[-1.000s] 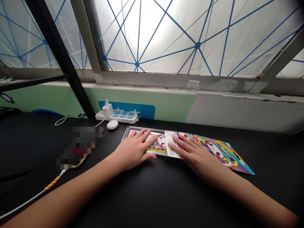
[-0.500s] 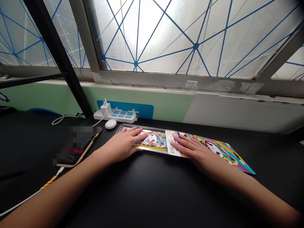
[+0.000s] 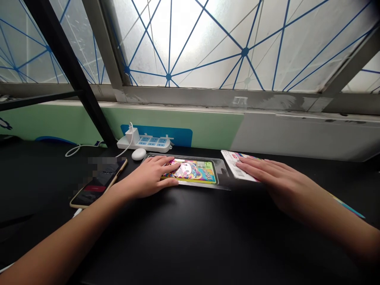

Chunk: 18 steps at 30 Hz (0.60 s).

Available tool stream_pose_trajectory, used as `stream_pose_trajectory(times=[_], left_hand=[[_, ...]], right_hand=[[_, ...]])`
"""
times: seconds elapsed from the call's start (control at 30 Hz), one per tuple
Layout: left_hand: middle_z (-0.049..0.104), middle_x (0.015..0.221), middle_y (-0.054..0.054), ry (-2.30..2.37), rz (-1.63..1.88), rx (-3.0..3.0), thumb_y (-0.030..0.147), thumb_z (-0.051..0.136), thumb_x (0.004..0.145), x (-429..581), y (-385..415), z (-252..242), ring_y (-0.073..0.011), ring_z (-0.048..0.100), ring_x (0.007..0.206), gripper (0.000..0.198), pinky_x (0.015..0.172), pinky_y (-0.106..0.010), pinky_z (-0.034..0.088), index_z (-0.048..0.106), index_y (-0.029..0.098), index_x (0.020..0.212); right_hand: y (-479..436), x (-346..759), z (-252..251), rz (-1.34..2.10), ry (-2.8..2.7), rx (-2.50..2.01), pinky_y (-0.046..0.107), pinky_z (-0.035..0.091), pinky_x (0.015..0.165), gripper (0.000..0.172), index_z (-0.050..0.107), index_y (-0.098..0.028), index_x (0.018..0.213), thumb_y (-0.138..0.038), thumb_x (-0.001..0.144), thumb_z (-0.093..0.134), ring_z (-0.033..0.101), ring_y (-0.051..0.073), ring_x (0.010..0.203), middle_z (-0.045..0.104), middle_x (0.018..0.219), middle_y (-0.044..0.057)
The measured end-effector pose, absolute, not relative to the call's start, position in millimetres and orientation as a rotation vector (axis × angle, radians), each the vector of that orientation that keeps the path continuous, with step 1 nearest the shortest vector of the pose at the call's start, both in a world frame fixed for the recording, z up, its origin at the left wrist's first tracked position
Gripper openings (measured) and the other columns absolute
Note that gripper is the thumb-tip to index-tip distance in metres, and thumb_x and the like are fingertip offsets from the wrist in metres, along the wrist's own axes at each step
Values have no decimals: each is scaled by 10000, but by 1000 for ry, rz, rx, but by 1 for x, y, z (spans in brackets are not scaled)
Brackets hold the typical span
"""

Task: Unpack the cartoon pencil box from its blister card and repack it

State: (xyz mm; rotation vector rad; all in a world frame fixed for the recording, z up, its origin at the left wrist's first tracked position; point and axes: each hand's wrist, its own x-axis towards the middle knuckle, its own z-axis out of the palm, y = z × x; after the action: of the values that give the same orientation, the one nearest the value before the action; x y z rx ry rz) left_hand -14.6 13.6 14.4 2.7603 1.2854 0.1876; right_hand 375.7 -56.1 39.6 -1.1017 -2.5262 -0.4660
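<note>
Filling the near scene, a black table (image 3: pixel 190 237) bears a colourful card (image 3: pixel 233 164) at right, under the right hand (image 3: pixel 285 182), fingers outstretched; left of it, the left hand (image 3: pixel 150 176), fingers spread, rests on a clear tray (image 3: pixel 223 170) around a printed pack (image 3: pixel 196 170).

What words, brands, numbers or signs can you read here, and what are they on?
None reads clearly.
Colourful pack: lettering at one end, too blurred.
Card under the right hand: red label and fine print, too small.
Phone: screen text, too small and partly pixelated.
</note>
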Motion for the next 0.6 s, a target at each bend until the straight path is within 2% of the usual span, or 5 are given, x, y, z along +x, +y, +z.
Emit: stream_pose_trajectory(times=[0.17, 0.27, 0.37, 0.47, 0.6], left_hand=[[481, 1607, -78, 1383, 174, 2785, 550, 334, 1076, 7, 18, 16, -370, 463, 1412, 527, 1102, -593, 389, 492, 361, 1542], [503, 1586, -72, 1378, 177, 2800, 486, 352, 1079, 24, 22, 17, -362, 490, 1370, 488, 1077, -571, 415, 521, 366, 1521], [560, 1526, -64, 1345, 207, 2821, 473, 373, 1071, 37, 25, 17, -349, 534, 1300, 461, 1057, -555, 434, 569, 381, 1478], [579, 1500, -72, 1355, 240, 2820, 474, 392, 1063, 42, 26, 16, -351, 561, 1255, 453, 1024, -549, 464, 600, 369, 1451], [538, 1552, -69, 1357, 277, 2811, 448, 362, 1081, 41, 26, 10, -341, 512, 1353, 460, 1085, -548, 428, 557, 362, 1490]], right_hand=[[-121, 281, 20, -609, -2591, -855, 481, 534, 1042, 558, 504, -174, 1526, -124, 983, 383, 620, 318, 1321, 616, 1488, 98], [-141, 236, -12, -619, -2653, -781, 476, 584, 933, 450, 592, -207, 1450, -271, 1030, 442, 711, 354, 1172, 715, 1357, 112], [-129, 214, -29, -436, -2735, -904, 526, 582, 938, 496, 562, -177, 1471, -413, 1047, 459, 665, 406, 1235, 647, 1433, 187], [-95, 202, -28, -262, -2767, -1017, 569, 534, 1023, 502, 572, -131, 1451, -413, 1042, 496, 589, 416, 1325, 636, 1426, 232], [-63, 192, -20, -244, -2811, -904, 545, 494, 1084, 396, 671, -112, 1318, -350, 1055, 495, 611, 366, 1282, 690, 1348, 201]])
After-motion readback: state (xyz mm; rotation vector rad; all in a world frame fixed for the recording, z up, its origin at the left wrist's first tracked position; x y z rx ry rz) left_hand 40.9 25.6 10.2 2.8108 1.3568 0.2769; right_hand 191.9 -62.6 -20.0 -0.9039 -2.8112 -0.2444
